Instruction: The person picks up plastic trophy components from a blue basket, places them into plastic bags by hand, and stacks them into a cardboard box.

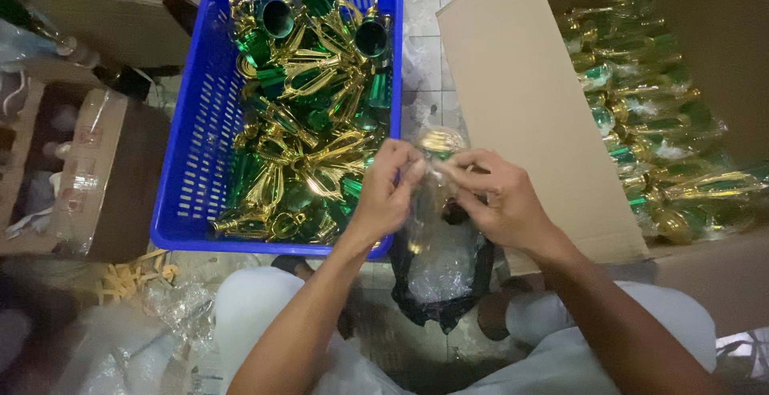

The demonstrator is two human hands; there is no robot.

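My left hand and my right hand meet in the middle of the head view. Both pinch the top of a clear plastic bag that hangs between them. Inside the bag is a gold-and-green trophy cup; its gold top shows just above my fingers. The lower part of the bagged item is blurred. Left of my hands stands a blue plastic crate piled with several loose green and gold trophy cups.
A large cardboard box at the right holds several bagged trophy cups. Open cardboard boxes stand at the left. A black bag with clear plastic lies between my knees. Crumpled plastic lies at the lower left.
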